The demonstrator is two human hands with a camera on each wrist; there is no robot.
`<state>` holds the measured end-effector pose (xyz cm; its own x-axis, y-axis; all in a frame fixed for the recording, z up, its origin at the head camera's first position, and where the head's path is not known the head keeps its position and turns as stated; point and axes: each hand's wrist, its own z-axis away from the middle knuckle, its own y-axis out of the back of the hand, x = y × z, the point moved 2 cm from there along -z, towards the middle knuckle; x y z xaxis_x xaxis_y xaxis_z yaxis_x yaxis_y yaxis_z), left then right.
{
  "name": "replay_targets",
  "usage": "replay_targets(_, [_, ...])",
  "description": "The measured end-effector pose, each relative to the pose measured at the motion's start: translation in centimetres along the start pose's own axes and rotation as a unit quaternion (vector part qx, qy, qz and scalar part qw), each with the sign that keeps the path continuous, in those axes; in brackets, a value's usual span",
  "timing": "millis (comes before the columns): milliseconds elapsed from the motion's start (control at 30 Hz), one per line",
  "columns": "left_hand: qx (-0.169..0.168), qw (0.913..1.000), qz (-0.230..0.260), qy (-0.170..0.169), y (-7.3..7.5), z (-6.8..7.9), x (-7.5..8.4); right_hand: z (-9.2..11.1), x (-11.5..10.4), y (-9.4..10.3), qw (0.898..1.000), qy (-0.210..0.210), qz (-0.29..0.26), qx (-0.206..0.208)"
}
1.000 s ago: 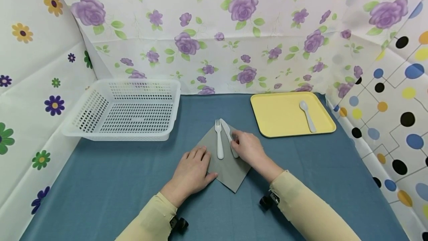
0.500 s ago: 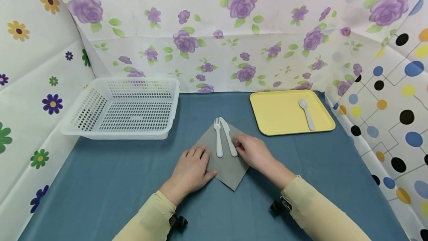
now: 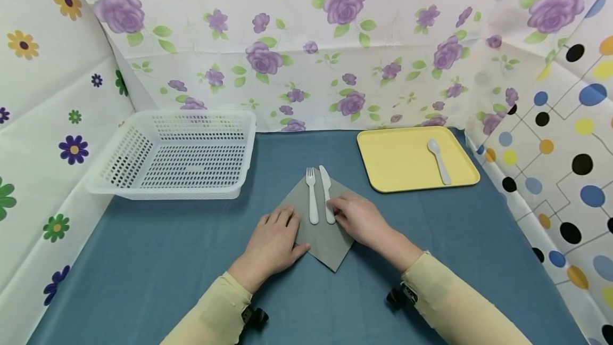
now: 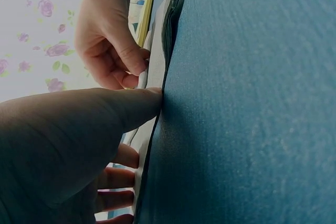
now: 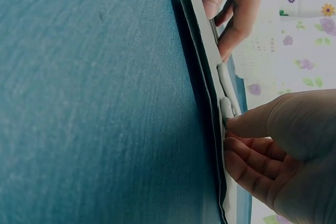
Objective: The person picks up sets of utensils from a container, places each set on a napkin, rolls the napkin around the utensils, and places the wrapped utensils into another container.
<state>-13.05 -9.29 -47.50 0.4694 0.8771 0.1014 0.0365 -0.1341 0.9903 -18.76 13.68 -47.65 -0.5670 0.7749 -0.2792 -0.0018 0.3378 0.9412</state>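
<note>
A folded grey napkin (image 3: pixel 330 252) lies cornerwise on the table. On it a white plastic fork (image 3: pixel 312 196) and a white plastic knife (image 3: pixel 326 182) sit side by side, apart and nearly parallel, tips towards the back. My left hand (image 3: pixel 270 238) rests on the napkin's left edge, fingers extended and thumb near the front. With thumb and fingertips my right hand (image 3: pixel 361 218) pinches the knife's handle. The right wrist view shows the thumb against the handle's end (image 5: pixel 226 107), with the other fingers bent beside it. Layers of the napkin show at its edge there.
A yellow tray (image 3: pixel 392 158) stands at the back right, bearing a pale grey spoon (image 3: pixel 439 162). At the back left is a white perforated basket (image 3: pixel 243 166). Patterned cloths hang behind and on both sides of the blue tablecloth (image 3: pixel 191 260).
The knife has turned from slanting towards the fork to lying nearly parallel to it. My right hand moved off its handle to the right, then came back to it. The left hand stayed put.
</note>
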Motion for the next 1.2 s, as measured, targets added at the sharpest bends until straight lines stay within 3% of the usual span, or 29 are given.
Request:
replay_targets(267, [0.005,1.0000,-0.006,-0.001,-0.04,0.05,0.07,-0.04,-0.38,-0.21,1.000,0.009,0.021,-0.009])
replay_targets(1200, [0.004,1.0000,0.007,0.001,-0.06,-0.01,0.06,-0.46,-0.95,-0.34,1.000,0.015,0.003,-0.013])
